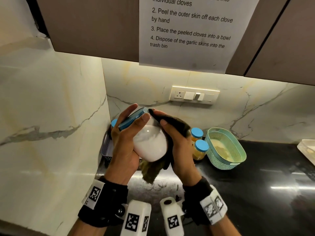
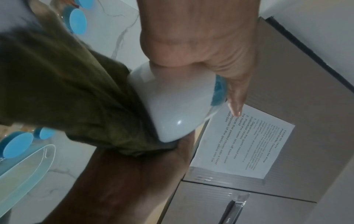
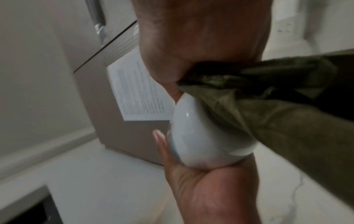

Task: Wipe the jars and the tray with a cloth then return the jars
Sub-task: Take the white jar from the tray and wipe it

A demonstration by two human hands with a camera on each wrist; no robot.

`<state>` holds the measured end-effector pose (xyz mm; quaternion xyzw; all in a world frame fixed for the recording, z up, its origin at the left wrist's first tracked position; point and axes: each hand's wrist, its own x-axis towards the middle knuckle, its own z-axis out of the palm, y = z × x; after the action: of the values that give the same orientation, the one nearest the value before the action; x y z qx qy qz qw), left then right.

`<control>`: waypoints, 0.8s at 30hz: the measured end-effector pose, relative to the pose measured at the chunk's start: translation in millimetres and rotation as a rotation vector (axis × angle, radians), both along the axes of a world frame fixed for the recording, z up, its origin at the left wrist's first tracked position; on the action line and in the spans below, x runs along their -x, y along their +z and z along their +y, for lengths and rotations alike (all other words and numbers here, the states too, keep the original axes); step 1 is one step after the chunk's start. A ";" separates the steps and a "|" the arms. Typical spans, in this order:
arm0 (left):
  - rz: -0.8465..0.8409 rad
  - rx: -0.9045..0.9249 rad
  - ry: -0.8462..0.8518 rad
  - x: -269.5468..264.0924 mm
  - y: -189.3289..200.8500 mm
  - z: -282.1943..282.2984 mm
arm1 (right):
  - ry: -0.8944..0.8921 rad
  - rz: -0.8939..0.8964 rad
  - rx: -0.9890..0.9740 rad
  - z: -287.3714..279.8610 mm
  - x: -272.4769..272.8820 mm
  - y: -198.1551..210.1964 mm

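The left hand [image 1: 125, 142] grips a jar [image 1: 150, 143] of white powder, held tilted above the black counter [image 1: 255, 176]; its fingers are spread and curled, with fingertips reaching over the rim of the blue lid [image 1: 132, 120] and the palm cupping the jar's base. The right hand [image 1: 175, 142] presses a dark olive cloth [image 1: 172, 123] against the jar's far side; its thumb lies bare on the glass, while the other fingers are under the cloth, so whether they are spread or together cannot be told. A loose tail of the cloth hangs below the left palm.

The head view alone shows what lies beyond the fingers: behind the left fingertips, a grey tray [image 1: 106, 147] in the corner with one blue-lidded jar [image 1: 113, 123] standing at it; just past the right knuckles, two jars [image 1: 199, 142] of yellowish contents on the counter; beside those, a teal basket [image 1: 226, 150]. It also shows the wall switch panel [image 1: 194, 95] and a printed sheet [image 1: 187, 31] on the cabinet above.

The left wrist view shows the jar's rounded underside, with the cloth [image 2: 76, 94] bunched against it and one straight left finger [image 2: 236, 98] along the lid's edge; the right wrist view shows the cloth [image 3: 258, 113] draped from the right palm over the jar [image 3: 203, 136], and a left fingertip [image 3: 160, 136] flat on the glass; the lid is hidden there.
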<state>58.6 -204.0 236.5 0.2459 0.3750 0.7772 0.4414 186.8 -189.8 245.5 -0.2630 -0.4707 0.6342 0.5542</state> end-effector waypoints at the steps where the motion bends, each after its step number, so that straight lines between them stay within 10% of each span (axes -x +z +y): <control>1: 0.009 -0.009 -0.012 1.6 1.2 -1.1 | 0.059 0.030 0.115 2.6 0.3 4.3; 10: 0.292 -0.189 0.139 1.4 13.8 -7.3 | 0.390 0.347 0.634 -6.7 23.0 -9.4; 15: 0.637 -0.221 0.260 -2.8 9.6 -3.6 | 0.379 0.471 0.739 -4.3 34.5 -26.0; 24: 0.700 -0.140 0.274 4.2 -33.4 -8.0 | 0.140 0.402 0.768 -9.9 22.1 -65.6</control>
<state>54.4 -212.0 203.2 0.4736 0.4786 0.7216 0.1609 164.8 -199.7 179.9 -0.2889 -0.1003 0.8378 0.4522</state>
